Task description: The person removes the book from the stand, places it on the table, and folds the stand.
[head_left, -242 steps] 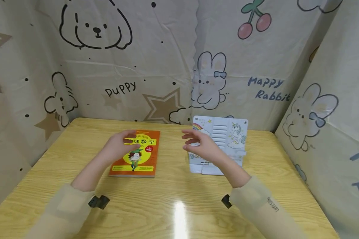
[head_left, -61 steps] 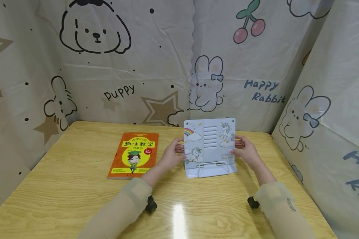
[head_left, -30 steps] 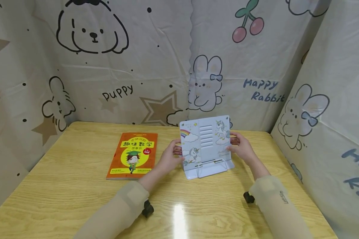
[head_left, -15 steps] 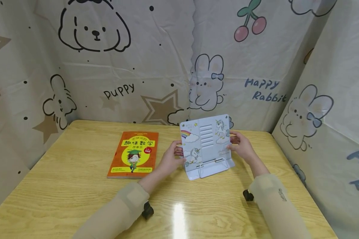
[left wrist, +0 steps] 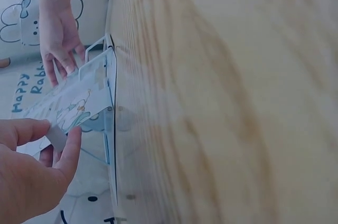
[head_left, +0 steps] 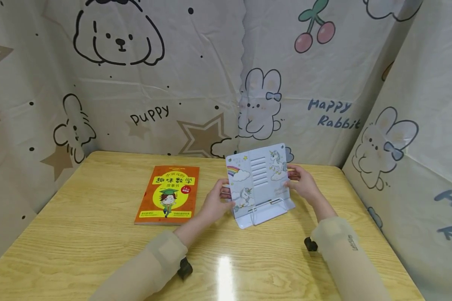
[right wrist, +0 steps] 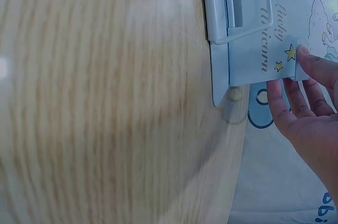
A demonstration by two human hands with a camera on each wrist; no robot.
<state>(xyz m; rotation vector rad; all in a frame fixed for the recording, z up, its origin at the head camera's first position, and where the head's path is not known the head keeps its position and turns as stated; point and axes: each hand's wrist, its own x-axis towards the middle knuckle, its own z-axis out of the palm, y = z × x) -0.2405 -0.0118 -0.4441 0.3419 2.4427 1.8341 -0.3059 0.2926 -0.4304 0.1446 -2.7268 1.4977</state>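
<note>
A pale book stand (head_left: 260, 177) printed with unicorns and a rainbow stands upright on the table, turned at an angle, its wire page holder (head_left: 270, 209) folded up in front of its lower ledge. At its left edge, my left hand (head_left: 215, 201) pinches the panel, thumb in front and fingers behind. My right hand (head_left: 305, 184) grips the opposite edge the same way; in the right wrist view the thumb (right wrist: 311, 63) presses by a small side tab with the fingers behind. To the left lies an orange book (head_left: 168, 194) with a cartoon graduate on its cover, face up.
The wooden table (head_left: 98, 251) extends in front of the stand, with a bright light reflection near its front. A cloth backdrop (head_left: 196, 83) with cartoon animals hangs behind and at both sides. Small black cameras (head_left: 185, 267) sit under the sleeves.
Both hands, once hovering apart, have taken hold of the stand's edges. Its panel has come upright, and the stand has shifted slightly left and turned at an angle. The book stays put.
</note>
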